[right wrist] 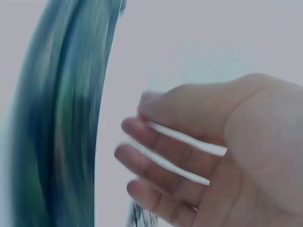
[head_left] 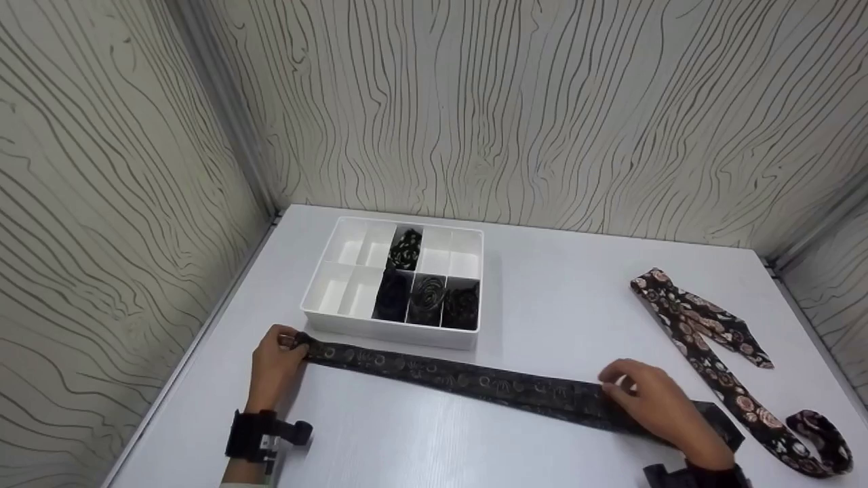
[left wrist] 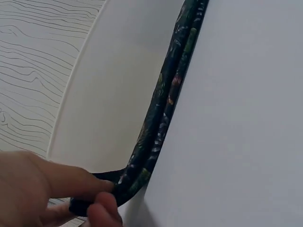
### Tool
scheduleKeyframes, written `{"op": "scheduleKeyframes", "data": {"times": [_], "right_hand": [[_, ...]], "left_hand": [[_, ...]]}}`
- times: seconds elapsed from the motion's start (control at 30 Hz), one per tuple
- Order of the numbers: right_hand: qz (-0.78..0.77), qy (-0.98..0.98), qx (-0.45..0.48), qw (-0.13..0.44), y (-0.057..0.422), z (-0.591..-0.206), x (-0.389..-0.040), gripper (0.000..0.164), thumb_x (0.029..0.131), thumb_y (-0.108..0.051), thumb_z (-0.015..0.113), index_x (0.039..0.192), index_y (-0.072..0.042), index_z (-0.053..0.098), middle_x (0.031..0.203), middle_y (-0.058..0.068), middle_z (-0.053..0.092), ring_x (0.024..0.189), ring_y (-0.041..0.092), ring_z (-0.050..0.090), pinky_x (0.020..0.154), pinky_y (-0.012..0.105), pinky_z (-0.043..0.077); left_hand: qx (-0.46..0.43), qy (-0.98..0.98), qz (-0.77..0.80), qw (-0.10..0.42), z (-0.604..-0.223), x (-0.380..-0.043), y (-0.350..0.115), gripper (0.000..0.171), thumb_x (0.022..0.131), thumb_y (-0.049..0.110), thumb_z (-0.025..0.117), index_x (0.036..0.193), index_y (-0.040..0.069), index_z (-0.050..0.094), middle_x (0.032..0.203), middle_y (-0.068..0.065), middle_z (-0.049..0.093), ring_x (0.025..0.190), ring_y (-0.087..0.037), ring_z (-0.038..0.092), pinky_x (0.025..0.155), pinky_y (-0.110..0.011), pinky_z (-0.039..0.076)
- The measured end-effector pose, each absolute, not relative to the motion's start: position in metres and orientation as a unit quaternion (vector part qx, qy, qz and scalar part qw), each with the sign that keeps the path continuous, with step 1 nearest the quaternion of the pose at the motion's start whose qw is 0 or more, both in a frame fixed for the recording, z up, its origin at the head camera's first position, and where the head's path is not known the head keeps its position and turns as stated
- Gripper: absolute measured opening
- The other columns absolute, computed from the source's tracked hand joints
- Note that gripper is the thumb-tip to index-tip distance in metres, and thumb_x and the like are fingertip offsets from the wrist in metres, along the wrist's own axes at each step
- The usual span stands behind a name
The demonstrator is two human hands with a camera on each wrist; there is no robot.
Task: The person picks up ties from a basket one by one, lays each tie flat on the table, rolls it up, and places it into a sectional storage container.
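A long dark patterned necktie [head_left: 468,383] lies stretched across the white table, folded lengthwise. My left hand [head_left: 274,362] pinches its left end between thumb and fingers; in the left wrist view the necktie [left wrist: 163,94] bends up into that pinch. Over the wider right part of the necktie hovers my right hand [head_left: 651,400]. In the right wrist view the right hand [right wrist: 203,142] has loosely bent fingers with nothing between them, apart from the blurred necktie [right wrist: 75,104].
Behind the necktie stands a white divided box [head_left: 390,331], with several rolled dark ties in some compartments, one being a rolled tie [head_left: 427,298] in the front row. A black floral tie [head_left: 729,386] with pink roses lies at the right, one end curled. Wood-grain panels [head_left: 441,122] enclose the table.
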State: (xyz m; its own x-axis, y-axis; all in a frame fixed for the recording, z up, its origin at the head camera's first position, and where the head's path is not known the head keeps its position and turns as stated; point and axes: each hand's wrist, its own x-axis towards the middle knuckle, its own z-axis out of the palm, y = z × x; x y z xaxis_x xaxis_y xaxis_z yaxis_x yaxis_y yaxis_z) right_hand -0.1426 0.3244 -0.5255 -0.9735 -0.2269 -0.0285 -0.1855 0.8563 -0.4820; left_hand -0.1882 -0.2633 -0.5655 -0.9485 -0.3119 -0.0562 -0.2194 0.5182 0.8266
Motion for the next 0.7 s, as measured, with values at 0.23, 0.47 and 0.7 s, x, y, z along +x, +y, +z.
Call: {"op": "scheduleKeyframes", "data": {"times": [0.23,0.47,0.7], "right_hand": [[-0.263,0.944,-0.150,0.129,0.278,-0.536,-0.145,0.019,0.094,-0.023,0.080,0.110,-0.016,0.072,0.083,-0.008,0.062,0.069,0.003,0.051,0.062,0.026,0.041],[-0.235,0.956,-0.132,0.118,0.261,-0.534,-0.145,0.021,0.090,-0.018,0.084,0.105,-0.018,0.069,0.076,-0.006,0.056,0.065,0.008,0.047,0.059,0.027,0.037],[-0.230,0.954,-0.152,0.116,0.250,-0.537,-0.143,0.018,0.091,-0.018,0.082,0.102,-0.019,0.068,0.075,-0.009,0.056,0.064,0.006,0.046,0.059,0.026,0.036]], "left_hand": [[0.164,-0.865,-0.471,0.055,-0.568,-0.190,-0.258,0.037,0.100,0.018,0.061,0.129,-0.004,0.064,0.121,-0.028,0.069,0.108,-0.036,0.066,0.082,-0.033,0.048],[0.167,-0.868,-0.461,0.077,-0.572,-0.191,-0.257,0.031,0.095,0.008,0.068,0.123,-0.007,0.062,0.111,-0.025,0.069,0.099,-0.035,0.066,0.078,-0.033,0.048],[0.147,-0.877,-0.444,0.109,-0.571,-0.193,-0.246,0.021,0.086,-0.002,0.071,0.104,-0.002,0.060,0.093,-0.019,0.066,0.088,-0.031,0.063,0.072,-0.033,0.046]]}}
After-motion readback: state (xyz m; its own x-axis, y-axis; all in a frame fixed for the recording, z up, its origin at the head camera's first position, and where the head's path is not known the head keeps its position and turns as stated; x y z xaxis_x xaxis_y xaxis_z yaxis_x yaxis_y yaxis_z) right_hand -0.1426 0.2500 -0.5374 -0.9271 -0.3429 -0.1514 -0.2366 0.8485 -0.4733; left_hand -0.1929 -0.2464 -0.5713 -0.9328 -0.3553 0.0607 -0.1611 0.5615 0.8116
